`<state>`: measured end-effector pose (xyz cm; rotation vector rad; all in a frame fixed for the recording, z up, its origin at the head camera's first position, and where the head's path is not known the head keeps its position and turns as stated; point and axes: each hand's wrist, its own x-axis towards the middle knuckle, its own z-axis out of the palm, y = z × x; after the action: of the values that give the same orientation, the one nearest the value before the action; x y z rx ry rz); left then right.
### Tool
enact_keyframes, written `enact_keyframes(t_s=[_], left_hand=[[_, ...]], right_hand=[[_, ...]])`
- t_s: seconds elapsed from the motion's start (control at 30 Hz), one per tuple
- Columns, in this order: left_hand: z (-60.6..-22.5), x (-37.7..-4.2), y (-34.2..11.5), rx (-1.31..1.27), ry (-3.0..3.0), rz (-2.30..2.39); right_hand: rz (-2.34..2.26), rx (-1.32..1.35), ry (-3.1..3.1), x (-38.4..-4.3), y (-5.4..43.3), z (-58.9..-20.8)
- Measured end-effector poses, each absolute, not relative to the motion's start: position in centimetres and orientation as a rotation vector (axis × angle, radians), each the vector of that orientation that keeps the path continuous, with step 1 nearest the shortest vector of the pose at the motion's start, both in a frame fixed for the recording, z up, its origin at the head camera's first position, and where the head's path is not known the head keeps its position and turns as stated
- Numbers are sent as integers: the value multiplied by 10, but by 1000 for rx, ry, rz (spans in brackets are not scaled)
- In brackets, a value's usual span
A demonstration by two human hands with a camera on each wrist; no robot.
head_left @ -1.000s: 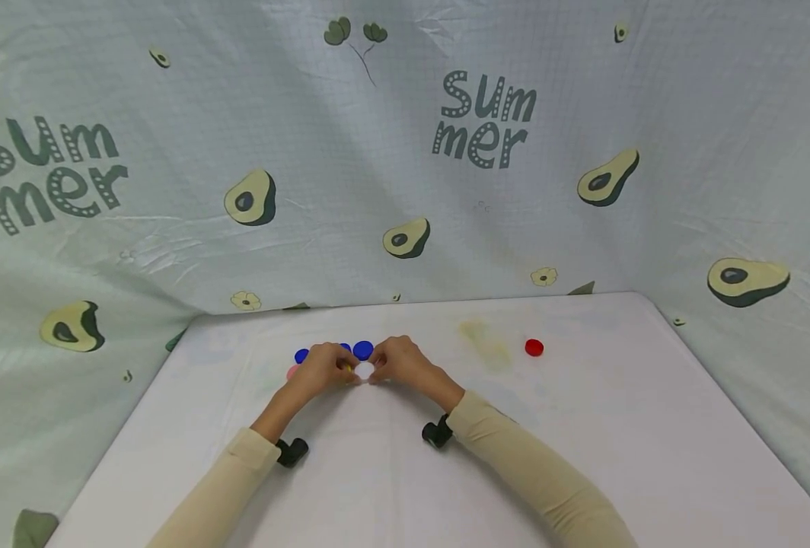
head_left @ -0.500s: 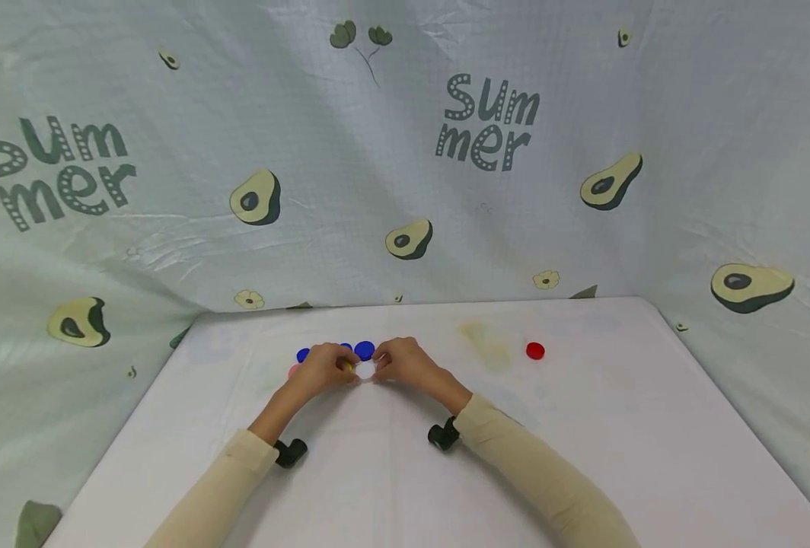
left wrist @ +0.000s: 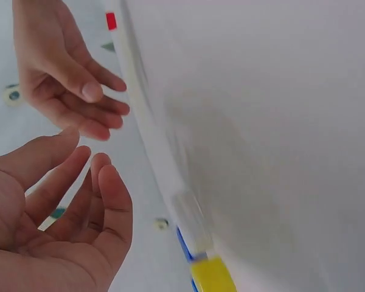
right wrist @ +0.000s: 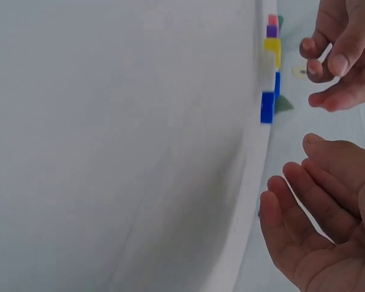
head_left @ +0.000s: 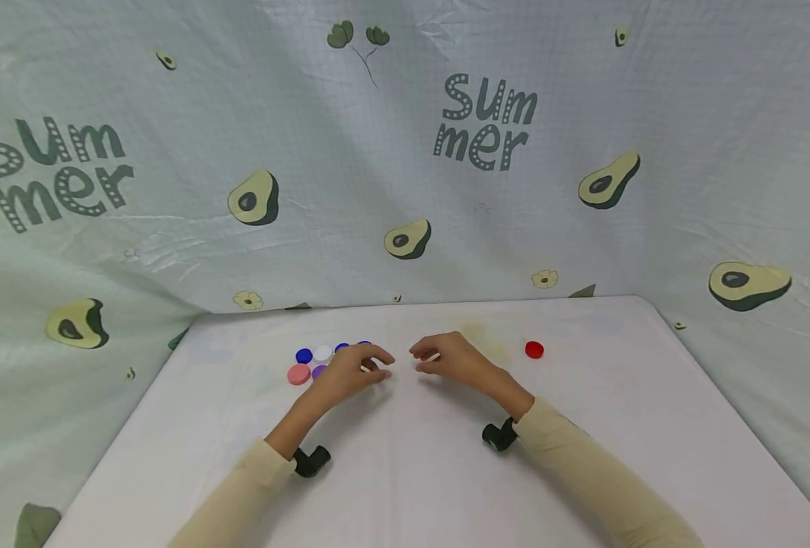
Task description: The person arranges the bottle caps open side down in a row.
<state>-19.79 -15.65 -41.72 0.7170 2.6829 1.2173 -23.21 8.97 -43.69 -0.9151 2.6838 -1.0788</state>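
Observation:
Small round discs that look like bottle caps stand grouped at the left middle of the table: a pink cap (head_left: pixel 298 374), a purple cap (head_left: pixel 319 371), a white cap (head_left: pixel 323 353) and several blue caps (head_left: pixel 304 355). My left hand (head_left: pixel 350 374) is above the table at the group's right side, fingers loosely bent and holding nothing. It hides part of the group in the head view. The yellow cap (left wrist: pixel 213 275) and another white cap (left wrist: pixel 191 222) show in the left wrist view. My right hand (head_left: pixel 463 361), also holding nothing, faces the left across a small gap.
One red cap (head_left: pixel 534 349) lies apart, to the right of my right hand. The white-covered table (head_left: pixel 405 472) meets a hanging cloth (head_left: pixel 350 152) printed with avocados along its back edge. Black wrist cameras (head_left: pixel 312 461) hang below both wrists.
Both hands had been pinching around a white cap beside the yellow one. They have let go and lifted; the right hand moved rightward, the left slightly right, uncovering the purple cap.

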Motion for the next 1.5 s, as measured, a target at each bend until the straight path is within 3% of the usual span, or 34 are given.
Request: enact_keyframes(t_s=[0.7,1.07,1.5], left_hand=[[-422,-231,-24,880,2475,1292],[-425,-241,38,782,2437,1458],[-454,-252,72,564,2433,1567]], right_hand=[[-1011,-733,2997,-230,231,-414],[-835,-510,3017,-242,267,-419],[-846,-431,2839,-246,287,-433]])
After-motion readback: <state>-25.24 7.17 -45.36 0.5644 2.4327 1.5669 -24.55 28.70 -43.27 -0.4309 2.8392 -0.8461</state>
